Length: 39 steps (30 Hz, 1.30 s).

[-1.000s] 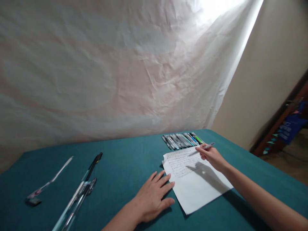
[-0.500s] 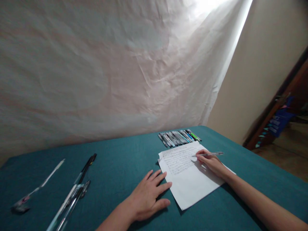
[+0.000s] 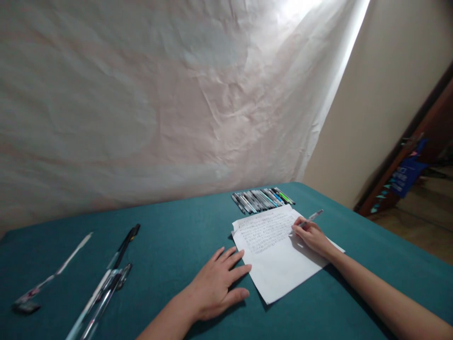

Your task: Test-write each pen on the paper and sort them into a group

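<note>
A white sheet of paper [image 3: 279, 264] with handwriting on its upper half lies on the teal tablecloth [image 3: 170, 245]. My right hand [image 3: 311, 235] rests on the sheet's right side, fingers closed round a clear pen [image 3: 313, 216] whose tip touches the written lines. My left hand [image 3: 215, 283] lies flat and open on the cloth, its fingertips at the paper's left edge.
A row of several pens [image 3: 262, 198] lies just beyond the paper. At the left lie a black pen [image 3: 125, 243], clear pens [image 3: 102, 293] and a thin white strip [image 3: 53, 274]. A creased white sheet hangs behind the table; a doorway opens at the right.
My right hand came down from above the paper's top corner onto the sheet, and the pen tilted up into a writing hold. The left hand stayed flat.
</note>
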Each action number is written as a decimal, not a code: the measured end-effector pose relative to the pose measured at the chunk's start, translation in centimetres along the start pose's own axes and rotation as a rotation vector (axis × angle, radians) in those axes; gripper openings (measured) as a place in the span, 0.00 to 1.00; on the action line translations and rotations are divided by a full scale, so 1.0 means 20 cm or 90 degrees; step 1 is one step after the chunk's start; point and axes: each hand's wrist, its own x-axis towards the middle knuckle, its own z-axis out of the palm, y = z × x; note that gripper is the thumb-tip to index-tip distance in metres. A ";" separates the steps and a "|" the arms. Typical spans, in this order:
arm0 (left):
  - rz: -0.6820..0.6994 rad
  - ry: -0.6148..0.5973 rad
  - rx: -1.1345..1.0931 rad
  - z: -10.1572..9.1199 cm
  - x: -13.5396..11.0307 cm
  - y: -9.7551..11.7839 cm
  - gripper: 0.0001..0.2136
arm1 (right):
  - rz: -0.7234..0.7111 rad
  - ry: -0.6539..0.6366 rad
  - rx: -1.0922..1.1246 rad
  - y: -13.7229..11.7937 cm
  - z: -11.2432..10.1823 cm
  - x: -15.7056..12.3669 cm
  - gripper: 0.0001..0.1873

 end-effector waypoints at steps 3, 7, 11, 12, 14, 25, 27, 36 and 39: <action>0.003 0.012 -0.009 0.01 0.00 -0.01 0.25 | -0.012 0.002 -0.008 -0.01 0.00 0.00 0.10; -0.002 0.009 -0.010 0.01 -0.01 -0.01 0.25 | -0.035 0.001 -0.018 -0.01 0.00 0.00 0.11; -0.008 -0.006 -0.003 0.00 0.00 0.00 0.25 | -0.029 -0.010 -0.017 0.00 0.00 0.00 0.11; -0.009 -0.007 -0.001 0.00 0.00 0.00 0.25 | -0.029 -0.011 -0.015 0.00 0.00 0.00 0.11; -0.008 -0.002 -0.002 0.00 0.00 0.01 0.25 | -0.032 -0.007 -0.013 0.00 0.00 0.00 0.11; -0.010 0.000 -0.013 0.00 0.00 0.00 0.24 | -0.031 0.013 -0.017 0.00 0.00 0.00 0.11; -0.016 -0.003 -0.011 0.00 0.00 0.00 0.24 | -0.042 0.013 -0.024 0.01 0.00 0.00 0.10; -0.017 -0.005 -0.006 0.00 0.00 0.01 0.24 | -0.060 0.012 -0.018 0.02 0.01 0.00 0.09; -0.013 -0.007 -0.007 -0.01 0.00 0.01 0.24 | -0.054 0.012 -0.020 0.01 0.00 0.00 0.09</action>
